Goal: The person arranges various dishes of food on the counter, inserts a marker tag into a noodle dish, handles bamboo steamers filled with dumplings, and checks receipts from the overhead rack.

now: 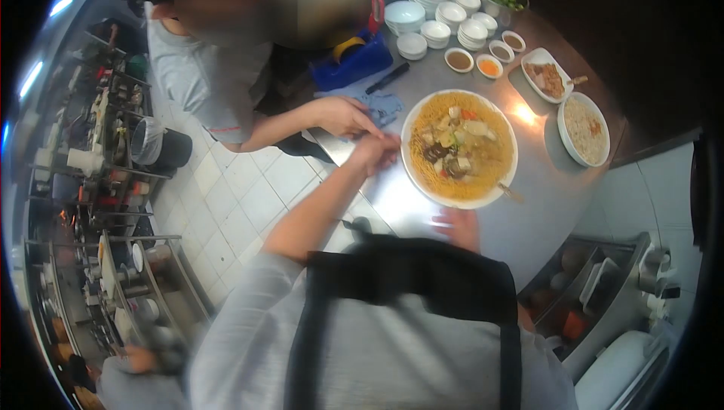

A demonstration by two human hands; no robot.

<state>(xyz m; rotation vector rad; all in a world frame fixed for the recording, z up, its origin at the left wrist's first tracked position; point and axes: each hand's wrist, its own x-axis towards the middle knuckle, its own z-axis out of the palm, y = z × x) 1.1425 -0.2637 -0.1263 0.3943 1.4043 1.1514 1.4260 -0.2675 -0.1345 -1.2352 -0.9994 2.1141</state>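
A large white plate (407, 172) of yellow noodles (430, 119) with a mixed vegetable topping (460, 142) stands on the metal table. My left hand (375, 154) is by the plate's left rim, its fingers curled together beside a co-worker's hand (345, 116). The two hands overlap in view, and whatever my left fingers may hold is hidden. My right hand (458, 227) lies at the table's near edge, below the plate, with its fingers stretched out and apart. A utensil handle (510, 193) sticks out over the plate's lower right rim.
The co-worker (204, 70) stands across the table corner, near a blue container (354, 63) and a blue cloth (381, 108). Stacked white bowls (405, 14), sauce dishes (458, 61), a meat dish (544, 74) and a rice-like dish (583, 129) line the far side.
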